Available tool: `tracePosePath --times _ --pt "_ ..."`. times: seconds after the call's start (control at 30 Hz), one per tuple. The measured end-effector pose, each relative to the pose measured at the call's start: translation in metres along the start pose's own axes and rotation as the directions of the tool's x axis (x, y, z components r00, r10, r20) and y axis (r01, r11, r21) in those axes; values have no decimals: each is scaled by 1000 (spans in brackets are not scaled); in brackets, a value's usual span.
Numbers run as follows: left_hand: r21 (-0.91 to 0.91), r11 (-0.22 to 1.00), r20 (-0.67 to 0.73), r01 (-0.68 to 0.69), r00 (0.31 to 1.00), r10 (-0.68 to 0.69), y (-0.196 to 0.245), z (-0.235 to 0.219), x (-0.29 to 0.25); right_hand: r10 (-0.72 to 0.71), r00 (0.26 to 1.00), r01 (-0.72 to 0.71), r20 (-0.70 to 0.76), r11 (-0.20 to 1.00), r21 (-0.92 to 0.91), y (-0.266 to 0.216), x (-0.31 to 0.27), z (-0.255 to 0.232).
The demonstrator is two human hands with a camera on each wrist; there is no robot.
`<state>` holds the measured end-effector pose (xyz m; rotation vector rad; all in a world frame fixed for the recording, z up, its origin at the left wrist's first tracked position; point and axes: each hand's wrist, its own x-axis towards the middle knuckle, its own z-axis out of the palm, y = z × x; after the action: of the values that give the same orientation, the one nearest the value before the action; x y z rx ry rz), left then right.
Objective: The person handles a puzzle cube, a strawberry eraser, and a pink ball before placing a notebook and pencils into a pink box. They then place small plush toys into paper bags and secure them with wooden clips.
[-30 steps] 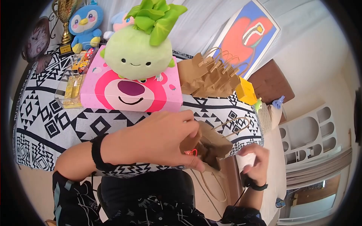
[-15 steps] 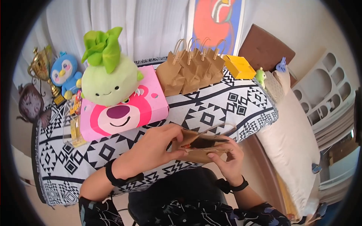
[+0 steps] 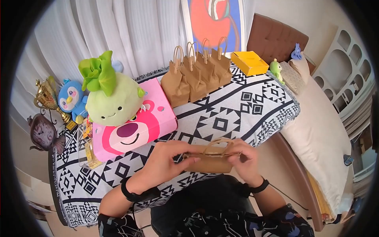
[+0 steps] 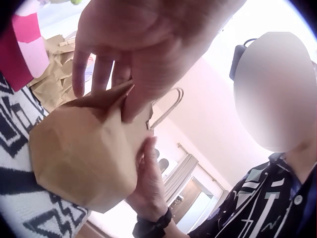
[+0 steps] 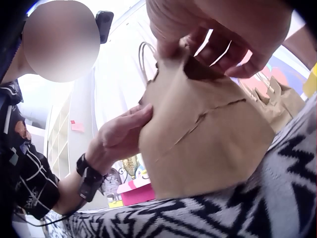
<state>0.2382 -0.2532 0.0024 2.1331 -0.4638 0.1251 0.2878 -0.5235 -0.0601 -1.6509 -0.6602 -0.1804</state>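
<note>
A small brown paper bag (image 3: 209,164) hangs upright between my hands at the table's near edge, its twisted-paper handles (image 3: 215,145) standing up. My left hand (image 3: 167,160) pinches the left end of its top edge, thumb outside. At the opposite end, my right hand (image 3: 245,162) pinches the rim. Both wrist views show the upper sides of the bag (image 4: 84,153) folding inward under the fingers, with the bag (image 5: 208,139) creased across one side. Its contents are hidden.
Several matching paper bags (image 3: 177,89) stand at the back beside a yellow box (image 3: 249,64). A green plush toy (image 3: 114,104) sits on a pink bear box (image 3: 158,136) at left, near a blue penguin plush (image 3: 72,98) and a trophy (image 3: 48,96). A bed (image 3: 316,130) lies to the right.
My right hand has come in from the right to the bag's rim. The mouth, wide and showing a dark inside earlier, is now drawn narrow, with both hands on the top edge.
</note>
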Motion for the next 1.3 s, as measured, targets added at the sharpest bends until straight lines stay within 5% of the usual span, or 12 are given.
tracePosePath --times 0.13,0.23,0.37,0.6,0.67,0.8,1.0,1.07,1.1,1.17,1.27,1.3 --pt "81 988 67 -135 989 130 13 -8 -8 49 991 -84 124 953 292 3 40 -14" --pt "204 936 165 -285 953 254 19 -7 -16 120 943 -25 310 956 -292 -13 78 -10" --pt "285 902 209 -326 939 273 31 -9 -23 -24 869 330 495 772 -542 16 97 3" --pt "458 798 236 -392 919 316 44 1 -41 -68 664 445 745 837 -320 30 91 10" --pt "562 620 334 -548 836 436 53 8 -49 -17 671 411 742 841 -352 25 91 9" --pt "611 569 308 -551 827 470 60 24 -66 -24 682 420 731 831 -365 24 84 12" --pt "443 815 88 -373 923 375 62 -39 -48 -69 693 482 718 785 -390 15 78 35" --pt "565 780 -107 -268 914 392 60 -72 -52 -83 669 529 739 751 -394 -15 73 48" --pt "557 817 -259 -151 903 343 70 -84 -60 -135 579 547 804 796 -260 27 52 49" --pt "590 806 -528 35 772 353 77 -106 -70 -140 581 615 801 721 -320 13 39 78" --pt "491 843 -850 219 333 408 73 -119 -70 -136 546 655 827 685 -320 -5 4 122" --pt "497 831 -856 250 297 423 71 -129 -75 -155 508 655 847 709 -263 -6 -3 136"
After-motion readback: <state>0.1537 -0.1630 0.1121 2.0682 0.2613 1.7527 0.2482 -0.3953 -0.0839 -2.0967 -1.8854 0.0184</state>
